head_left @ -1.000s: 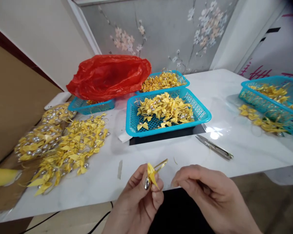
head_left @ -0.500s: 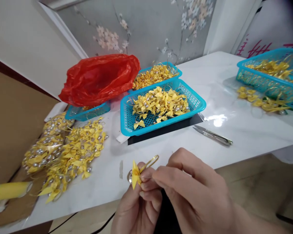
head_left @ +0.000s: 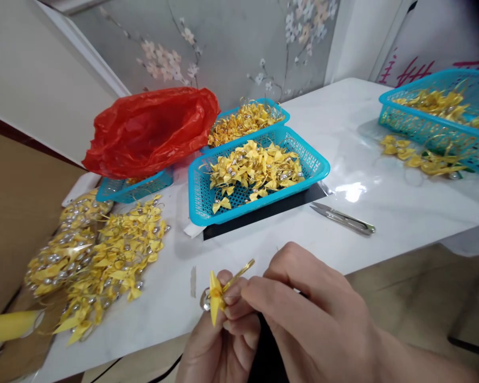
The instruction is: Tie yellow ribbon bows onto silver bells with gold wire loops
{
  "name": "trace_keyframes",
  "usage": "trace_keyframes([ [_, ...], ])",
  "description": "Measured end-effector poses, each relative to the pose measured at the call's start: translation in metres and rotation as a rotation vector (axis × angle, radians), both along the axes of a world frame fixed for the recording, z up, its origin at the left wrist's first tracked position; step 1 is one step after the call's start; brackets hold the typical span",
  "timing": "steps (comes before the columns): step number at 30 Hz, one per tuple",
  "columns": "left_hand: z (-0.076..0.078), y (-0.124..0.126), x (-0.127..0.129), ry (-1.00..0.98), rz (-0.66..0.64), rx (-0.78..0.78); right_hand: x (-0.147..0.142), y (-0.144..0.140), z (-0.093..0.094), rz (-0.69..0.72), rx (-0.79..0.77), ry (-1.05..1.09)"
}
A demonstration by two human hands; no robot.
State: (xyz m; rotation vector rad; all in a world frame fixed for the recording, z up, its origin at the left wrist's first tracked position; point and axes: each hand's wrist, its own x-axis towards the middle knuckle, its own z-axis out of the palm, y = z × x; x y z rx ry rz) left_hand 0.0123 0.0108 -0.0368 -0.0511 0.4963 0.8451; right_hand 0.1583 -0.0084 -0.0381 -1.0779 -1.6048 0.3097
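A small yellow ribbon bow (head_left: 216, 296) with a silver bead and a gold loop sticks up between my fingers at the near table edge. My left hand (head_left: 219, 346) pinches it from below. My right hand (head_left: 303, 314) lies over the left, its fingertips touching the bow's gold loop. A blue basket (head_left: 319, 169) with several yellow bows stands in the middle of the white table (head_left: 383, 191). Metal thread snips (head_left: 342, 218) lie to its right.
A pile of finished yellow bows (head_left: 104, 255) covers the table's left side. A red plastic bag (head_left: 147, 130) rests on another blue basket behind. A further basket of gold pieces (head_left: 243, 118) stands behind the middle one, and one more blue basket (head_left: 439, 127) stands far right.
My right hand has moved left from apart onto the bow held in my left hand. The view has shifted slightly left and down.
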Motion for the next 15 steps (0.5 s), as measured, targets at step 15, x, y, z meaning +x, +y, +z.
trace_keyframes([
  [15,0.003,-0.001,0.004,0.669,0.162,0.294,0.021,0.008,0.013,0.018,0.083,-0.269],
])
